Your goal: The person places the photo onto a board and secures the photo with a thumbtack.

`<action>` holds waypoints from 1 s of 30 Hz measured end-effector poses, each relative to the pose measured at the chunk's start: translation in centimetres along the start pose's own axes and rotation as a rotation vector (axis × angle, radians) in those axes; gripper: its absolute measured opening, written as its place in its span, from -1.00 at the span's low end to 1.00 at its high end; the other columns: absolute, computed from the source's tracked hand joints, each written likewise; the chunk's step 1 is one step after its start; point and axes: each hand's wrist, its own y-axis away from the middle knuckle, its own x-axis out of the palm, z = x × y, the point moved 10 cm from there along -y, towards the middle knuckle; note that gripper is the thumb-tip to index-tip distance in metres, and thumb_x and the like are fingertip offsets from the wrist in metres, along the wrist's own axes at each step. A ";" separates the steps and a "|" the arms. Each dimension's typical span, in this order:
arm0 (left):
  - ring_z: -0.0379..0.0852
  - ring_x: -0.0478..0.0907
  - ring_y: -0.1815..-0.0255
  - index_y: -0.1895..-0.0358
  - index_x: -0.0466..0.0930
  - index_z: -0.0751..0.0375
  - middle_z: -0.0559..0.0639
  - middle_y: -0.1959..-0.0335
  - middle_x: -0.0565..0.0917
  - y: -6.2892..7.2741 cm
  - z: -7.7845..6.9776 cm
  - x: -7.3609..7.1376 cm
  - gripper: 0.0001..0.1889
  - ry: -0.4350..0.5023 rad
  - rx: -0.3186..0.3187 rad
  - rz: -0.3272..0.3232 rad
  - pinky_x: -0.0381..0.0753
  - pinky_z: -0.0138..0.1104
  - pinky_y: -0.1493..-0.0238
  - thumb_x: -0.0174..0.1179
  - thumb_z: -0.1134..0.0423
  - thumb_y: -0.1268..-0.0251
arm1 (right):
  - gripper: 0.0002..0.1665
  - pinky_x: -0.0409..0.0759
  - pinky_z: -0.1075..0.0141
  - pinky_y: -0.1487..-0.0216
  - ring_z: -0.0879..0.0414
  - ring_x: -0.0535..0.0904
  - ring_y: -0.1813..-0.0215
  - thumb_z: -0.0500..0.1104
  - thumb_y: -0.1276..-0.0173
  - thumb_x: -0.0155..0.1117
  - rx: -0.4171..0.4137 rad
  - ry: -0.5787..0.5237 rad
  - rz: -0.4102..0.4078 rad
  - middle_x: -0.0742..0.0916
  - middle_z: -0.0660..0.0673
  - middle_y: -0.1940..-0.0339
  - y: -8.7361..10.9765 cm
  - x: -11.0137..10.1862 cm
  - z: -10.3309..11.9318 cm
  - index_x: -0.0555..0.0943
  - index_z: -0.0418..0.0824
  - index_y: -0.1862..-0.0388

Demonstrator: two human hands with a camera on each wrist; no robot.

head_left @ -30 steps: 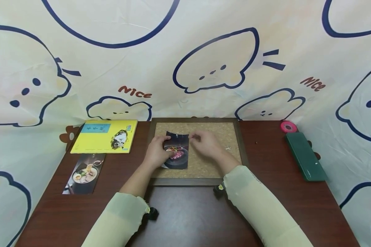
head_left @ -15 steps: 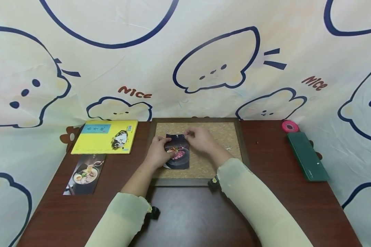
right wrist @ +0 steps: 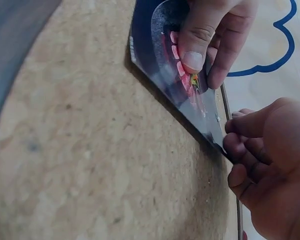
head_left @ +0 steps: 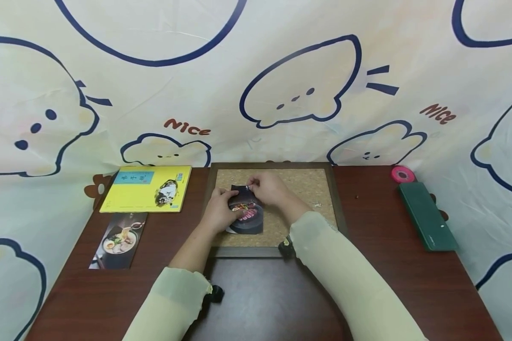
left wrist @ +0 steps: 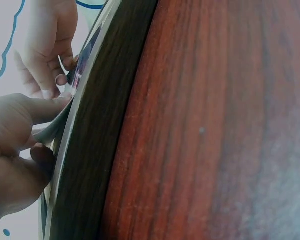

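My left hand (head_left: 217,210) holds a dark photo card (head_left: 251,226) showing sliced meat in a bowl, thumb on its face. The card lies over the left part of a framed corkboard (head_left: 305,182). In the right wrist view the card's near edge stands off the cork. My right hand (head_left: 270,189) is at the card's top edge, fingers curled. Close to its fingertips a small clear object (right wrist: 218,119) shows on the card, too small to identify. Whether those fingers pinch it or the card edge is hidden.
At left lie a yellow book (head_left: 132,196) and a second photo card (head_left: 123,255) with a noodle bowl. A dark green case (head_left: 426,215) and a pink ring-shaped roll (head_left: 403,174) are at right. Small pale bits (head_left: 317,205) sit on the cork.
My right hand has moved left along the card's top edge, from its right corner to near the small clear object. The left hand keeps its hold on the card.
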 end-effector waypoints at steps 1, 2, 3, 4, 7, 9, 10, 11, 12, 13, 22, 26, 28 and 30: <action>0.22 0.43 -0.25 -0.43 0.51 0.23 0.23 -0.28 0.34 0.0 0.0 0.0 -0.27 0.002 0.001 0.000 0.45 0.03 -0.31 0.52 0.13 -0.18 | -0.85 0.63 0.18 0.05 0.12 0.66 0.19 -0.18 -0.52 0.25 0.000 0.014 0.007 0.77 0.01 0.23 -0.1 0.1 0.1 0.76 -0.08 0.12; 0.22 0.43 -0.26 -0.43 0.51 0.23 0.24 -0.29 0.33 0.0 0.0 0.0 -0.27 0.003 0.001 -0.002 0.44 0.03 -0.31 0.52 0.13 -0.18 | -0.85 0.63 0.18 0.05 0.12 0.66 0.19 -0.18 -0.52 0.25 -0.002 0.028 0.016 0.77 0.01 0.23 -0.2 0.1 0.1 0.76 -0.08 0.12; 0.22 0.42 -0.26 -0.43 0.51 0.23 0.24 -0.29 0.33 0.0 0.1 0.0 -0.27 0.007 -0.003 -0.001 0.44 0.03 -0.31 0.52 0.13 -0.18 | -0.85 0.63 0.17 0.04 0.11 0.66 0.19 -0.18 -0.52 0.25 -0.001 0.041 0.025 0.77 0.01 0.23 -0.3 0.2 0.2 0.76 -0.08 0.13; 0.22 0.42 -0.26 -0.43 0.51 0.22 0.24 -0.29 0.32 0.0 0.2 0.0 -0.27 0.011 -0.009 -0.001 0.44 0.03 -0.31 0.52 0.13 -0.18 | -0.85 0.62 0.17 0.03 0.11 0.66 0.18 -0.17 -0.52 0.24 -0.002 0.054 0.035 0.77 0.00 0.22 -0.4 0.3 0.2 0.76 -0.08 0.13; 0.22 0.41 -0.26 -0.43 0.51 0.21 0.24 -0.30 0.30 0.0 0.4 0.0 -0.27 0.020 -0.024 0.000 0.45 0.03 -0.30 0.52 0.13 -0.18 | -0.84 0.62 0.16 0.01 0.10 0.66 0.17 -0.17 -0.53 0.23 -0.005 0.093 0.058 0.78 0.00 0.20 -0.7 0.6 0.4 0.76 -0.07 0.12; 0.22 0.41 -0.25 -0.43 0.51 0.20 0.24 -0.29 0.30 0.1 0.4 -0.1 -0.27 0.024 -0.030 0.001 0.46 0.03 -0.29 0.52 0.13 -0.18 | -0.83 0.63 0.16 0.00 0.11 0.66 0.15 -0.16 -0.53 0.21 -0.008 0.121 0.072 0.78 0.00 0.19 -0.9 0.8 0.5 0.76 -0.07 0.12; 0.22 0.41 -0.24 -0.43 0.51 0.20 0.24 -0.28 0.30 0.1 0.4 -0.1 -0.27 0.023 -0.028 0.001 0.46 0.03 -0.28 0.52 0.13 -0.18 | -0.82 0.63 0.16 -0.01 0.11 0.66 0.14 -0.15 -0.54 0.20 -0.008 0.134 0.078 0.78 0.00 0.18 -1.0 0.9 0.5 0.76 -0.06 0.11; 0.22 0.42 -0.23 -0.43 0.52 0.21 0.25 -0.27 0.31 0.1 0.4 -0.2 -0.27 0.022 -0.026 -0.001 0.46 0.03 -0.27 0.53 0.13 -0.18 | -0.81 0.63 0.16 -0.02 0.11 0.66 0.14 -0.15 -0.54 0.20 -0.008 0.147 0.084 0.78 0.01 0.17 -1.1 1.0 0.5 0.76 -0.06 0.11; 0.22 0.42 -0.22 -0.43 0.52 0.21 0.25 -0.26 0.31 0.0 0.4 -0.2 -0.27 0.022 -0.023 -0.001 0.47 0.03 -0.27 0.53 0.13 -0.17 | -0.81 0.63 0.16 -0.03 0.11 0.67 0.12 -0.15 -0.54 0.19 -0.011 0.159 0.089 0.78 0.01 0.16 -1.2 1.1 0.5 0.76 -0.06 0.10; 0.22 0.42 -0.21 -0.42 0.52 0.22 0.26 -0.25 0.31 0.0 0.4 -0.2 -0.27 0.021 -0.019 -0.002 0.47 0.03 -0.26 0.53 0.13 -0.17 | -0.80 0.63 0.16 -0.05 0.10 0.67 0.11 -0.16 -0.54 0.18 -0.013 0.170 0.095 0.78 0.00 0.16 -1.3 1.1 0.6 0.76 -0.06 0.10; 0.19 0.41 -0.21 -0.43 0.52 0.19 0.22 -0.23 0.31 -0.2 0.5 0.0 -0.26 0.033 -0.030 0.002 0.46 0.00 -0.27 0.55 0.10 -0.16 | -0.82 0.62 0.14 -0.11 0.05 0.69 0.05 -0.18 -0.49 0.22 -0.020 0.215 0.136 0.79 0.01 0.21 -2.1 1.1 1.0 0.77 -0.06 0.15; 0.20 0.43 -0.20 -0.42 0.52 0.19 0.23 -0.23 0.32 -0.1 0.4 0.0 -0.26 0.039 -0.035 0.006 0.47 0.00 -0.25 0.56 0.11 -0.15 | -0.82 0.62 0.15 -0.10 0.05 0.69 0.07 -0.15 -0.49 0.26 0.002 0.217 0.160 0.80 0.01 0.22 -2.3 1.2 0.9 0.80 -0.05 0.14; 0.21 0.43 -0.20 -0.42 0.53 0.19 0.23 -0.23 0.33 -0.1 0.4 0.0 -0.26 0.042 -0.037 0.007 0.48 0.00 -0.25 0.56 0.12 -0.15 | -0.81 0.62 0.14 -0.11 0.05 0.69 0.06 -0.13 -0.50 0.26 0.012 0.217 0.172 0.80 0.00 0.20 -2.4 1.2 0.9 0.81 -0.05 0.13; 0.21 0.43 -0.20 -0.42 0.52 0.19 0.23 -0.23 0.33 -0.1 0.3 0.0 -0.26 0.042 -0.040 0.009 0.48 0.01 -0.24 0.56 0.11 -0.15 | -0.80 0.62 0.14 -0.11 0.04 0.69 0.06 -0.11 -0.52 0.25 0.021 0.215 0.179 0.80 -0.01 0.20 -2.5 1.2 0.8 0.81 -0.05 0.13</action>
